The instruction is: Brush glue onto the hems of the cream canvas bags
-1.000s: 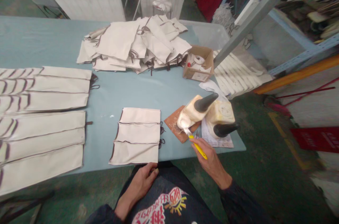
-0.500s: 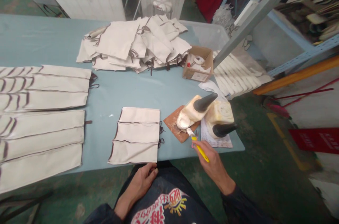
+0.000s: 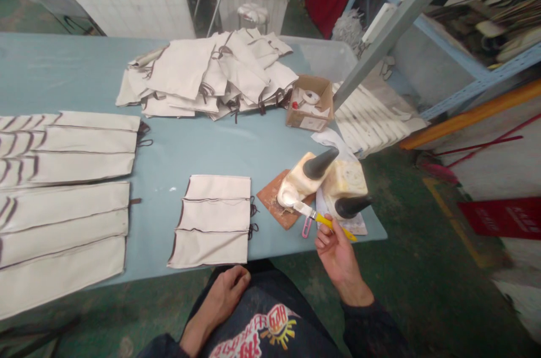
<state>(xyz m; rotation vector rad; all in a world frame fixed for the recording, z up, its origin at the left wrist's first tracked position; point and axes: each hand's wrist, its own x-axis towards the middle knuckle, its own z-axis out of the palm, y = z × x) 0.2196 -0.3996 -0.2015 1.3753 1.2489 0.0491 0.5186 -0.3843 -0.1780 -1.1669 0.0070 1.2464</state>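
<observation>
My right hand point(image 3: 340, 259) is closed round the yellow handle of a paintbrush point(image 3: 325, 221). The white-coated bristles touch the mouth of a cut-open, glue-smeared plastic bottle point(image 3: 291, 186), which has white paste at its opening and lies on a brown board point(image 3: 270, 200). My left hand point(image 3: 230, 286) rests at my lap by the table's front edge, its fingers curled in, with nothing visible in them. Just beyond it lies a cream fabric panel point(image 3: 213, 220) with dark trim, two dark seams and small dark loops on its right side.
A black cone point(image 3: 321, 163) sits against the bottle, beside a second yellowed container point(image 3: 347, 179). Cream panels overlap at left point(image 3: 84, 144), with a heap point(image 3: 181, 70) behind. A cardboard box point(image 3: 310, 101) and a grey post point(image 3: 393, 31) stand at right. A pink tool point(image 3: 306, 227) lies near the brush.
My right hand has turned palm-up and shifted slightly right, so the brush lies flatter with its bristles at the bottle's mouth. My left hand's fingers have curled in. The whole view has shifted slightly.
</observation>
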